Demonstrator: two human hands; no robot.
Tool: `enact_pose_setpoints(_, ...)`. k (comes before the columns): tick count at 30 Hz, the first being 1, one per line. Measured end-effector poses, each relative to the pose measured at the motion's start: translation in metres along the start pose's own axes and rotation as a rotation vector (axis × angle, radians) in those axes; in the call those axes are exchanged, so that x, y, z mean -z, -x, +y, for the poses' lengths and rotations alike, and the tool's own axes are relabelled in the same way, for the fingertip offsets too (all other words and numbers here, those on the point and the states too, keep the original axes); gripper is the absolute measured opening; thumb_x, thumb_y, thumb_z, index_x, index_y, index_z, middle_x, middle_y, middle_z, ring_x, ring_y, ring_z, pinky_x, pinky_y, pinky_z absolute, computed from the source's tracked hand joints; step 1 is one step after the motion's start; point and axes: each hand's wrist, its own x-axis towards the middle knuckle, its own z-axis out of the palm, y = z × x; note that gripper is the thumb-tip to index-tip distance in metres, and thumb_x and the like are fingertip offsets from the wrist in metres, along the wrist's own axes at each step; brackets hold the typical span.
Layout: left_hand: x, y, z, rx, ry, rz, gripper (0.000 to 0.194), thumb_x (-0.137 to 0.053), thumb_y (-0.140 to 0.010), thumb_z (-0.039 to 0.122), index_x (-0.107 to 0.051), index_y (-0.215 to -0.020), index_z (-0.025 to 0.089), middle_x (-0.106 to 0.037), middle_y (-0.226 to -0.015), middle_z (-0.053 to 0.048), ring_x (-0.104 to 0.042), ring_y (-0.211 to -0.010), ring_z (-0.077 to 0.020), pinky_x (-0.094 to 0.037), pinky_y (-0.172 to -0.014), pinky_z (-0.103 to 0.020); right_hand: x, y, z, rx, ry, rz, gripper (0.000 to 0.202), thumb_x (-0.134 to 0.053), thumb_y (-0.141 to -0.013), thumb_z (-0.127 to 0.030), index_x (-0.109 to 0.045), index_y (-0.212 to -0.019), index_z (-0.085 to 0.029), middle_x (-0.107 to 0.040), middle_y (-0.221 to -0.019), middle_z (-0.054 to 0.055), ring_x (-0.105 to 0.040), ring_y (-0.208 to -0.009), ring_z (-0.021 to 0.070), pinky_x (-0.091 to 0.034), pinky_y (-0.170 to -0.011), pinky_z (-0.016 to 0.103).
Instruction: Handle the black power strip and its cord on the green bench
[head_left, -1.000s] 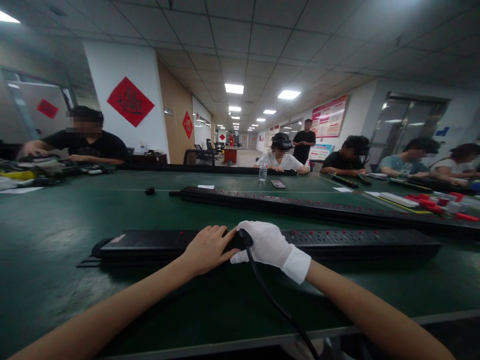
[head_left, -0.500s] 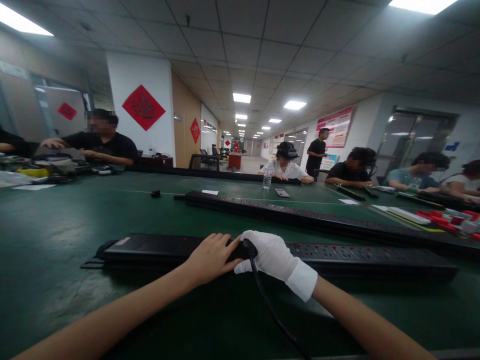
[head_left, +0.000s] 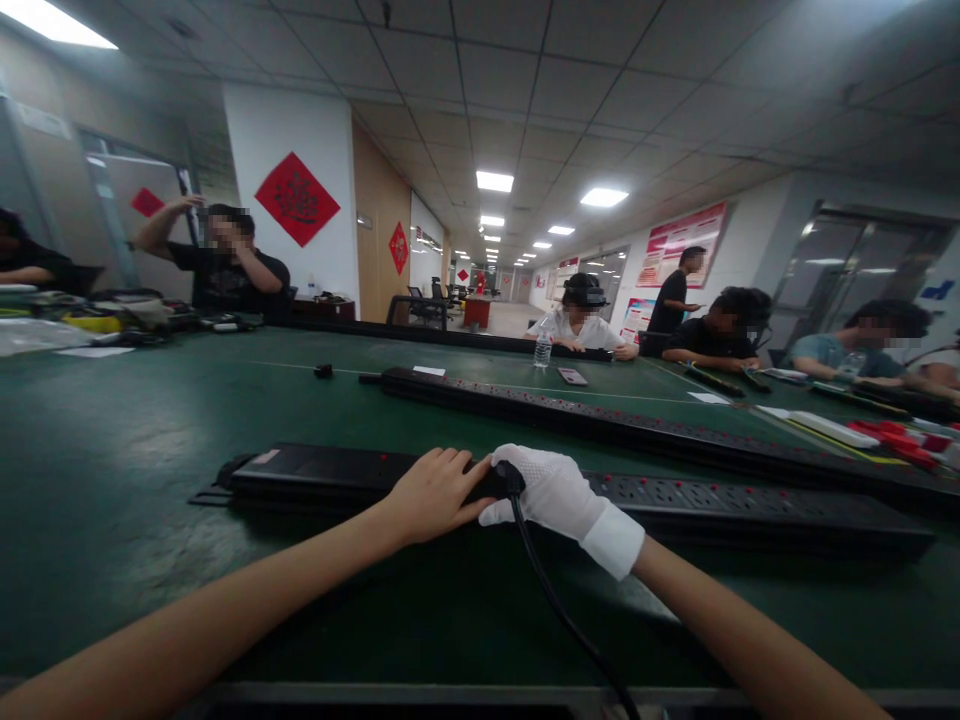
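A long black power strip with a row of sockets and small red dots lies across the table in front of me. My bare left hand is wrapped over its middle, fingers on the far side and thumb on the near side. In a white glove, my right hand grips a black plug against the top of the strip. From the plug a black cord runs down towards the table's near edge. The plug's pins, and the socket under it, are hidden by my fingers.
Behind lies a second long power strip on the green table. Farther back are a water bottle, a phone and a small black piece. Several people sit around the table; one person stands.
My view has shifted slightly, while both hands keep their hold on the strip and plug. At the far left, a seated person has raised both arms to their head.
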Motion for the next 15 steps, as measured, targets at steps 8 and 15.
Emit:
enact_pose_setpoints(8, -0.0008, 0.0000, 0.0005, 0.010, 0.000, -0.021, 0.052, -0.025, -0.086, 0.053, -0.040, -0.122, 0.018, -0.056, -0.092, -0.009, -0.052, -0.088, -0.0225, -0.040, -0.075, -0.035, 0.0009, -0.0009, 0.0019, 0.021, -0.042, -0.018, 0.054, -0.055, -0.061, -0.065, -0.052, -0.096, -0.024, -0.058, -0.086, 0.001, -0.055, -0.074, 0.0146, -0.038, -0.062, 0.024)
enact_pose_setpoints(15, 0.0005, 0.0006, 0.0002, 0.010, 0.008, -0.022, 0.052, -0.025, -0.086, 0.052, -0.039, -0.122, 0.018, -0.055, -0.093, -0.010, -0.052, -0.088, -0.0228, -0.040, -0.074, -0.035, -0.0021, -0.0025, 0.0092, 0.034, -0.024, -0.035, 0.050, -0.060, -0.063, -0.058, -0.052, -0.099, -0.025, -0.060, -0.088, 0.000, -0.056, -0.077, 0.0149, -0.039, -0.066, 0.024)
